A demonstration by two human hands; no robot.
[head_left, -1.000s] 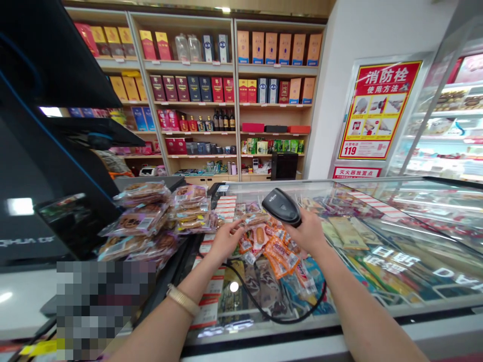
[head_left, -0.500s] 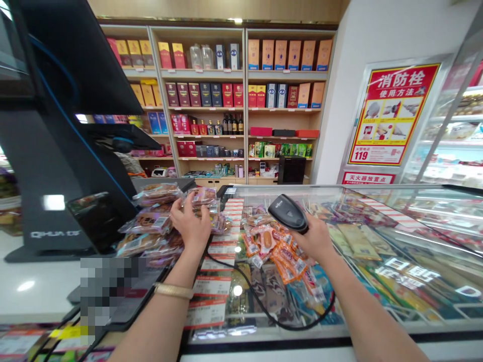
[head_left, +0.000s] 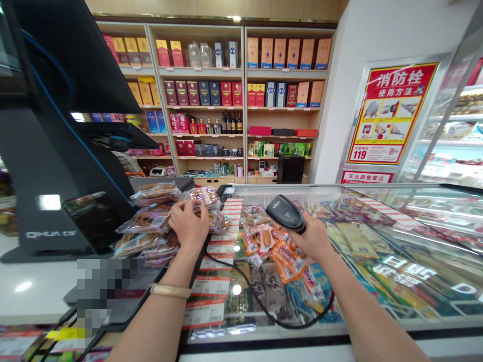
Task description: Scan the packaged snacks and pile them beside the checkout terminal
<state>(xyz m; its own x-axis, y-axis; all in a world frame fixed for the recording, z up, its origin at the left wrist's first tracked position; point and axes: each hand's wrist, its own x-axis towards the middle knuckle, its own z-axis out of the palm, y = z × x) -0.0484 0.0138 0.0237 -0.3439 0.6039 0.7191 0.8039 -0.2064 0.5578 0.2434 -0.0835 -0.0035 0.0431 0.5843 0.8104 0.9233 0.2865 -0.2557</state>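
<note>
My left hand (head_left: 188,223), with a bangle at the wrist, has its curled fingers on a clear-wrapped snack packet (head_left: 205,196) at the back of a heap. Beside that hand, to the left, more brown snack packets (head_left: 145,221) are piled up. A black barcode scanner (head_left: 286,213) is in my right hand (head_left: 315,237), its head angled to the back left. Its handle is mostly covered by my fingers. Under the scanner lie orange-wrapped snacks (head_left: 285,259) in clear packaging. The scanner's black cable (head_left: 260,301) loops across the glass.
A dark register screen (head_left: 71,55) on a stand rises at the left. The glass-topped freezer (head_left: 241,334) fills the front and right, with price labels (head_left: 209,286) along its left side. Shelves of boxed goods (head_left: 222,94) stand behind; a red notice (head_left: 396,113) hangs on the right wall.
My left fingers have drawn together on the snack packet, which now shows more of its top side. My right hand holds the scanner in nearly the same place. The view has shifted slightly.
</note>
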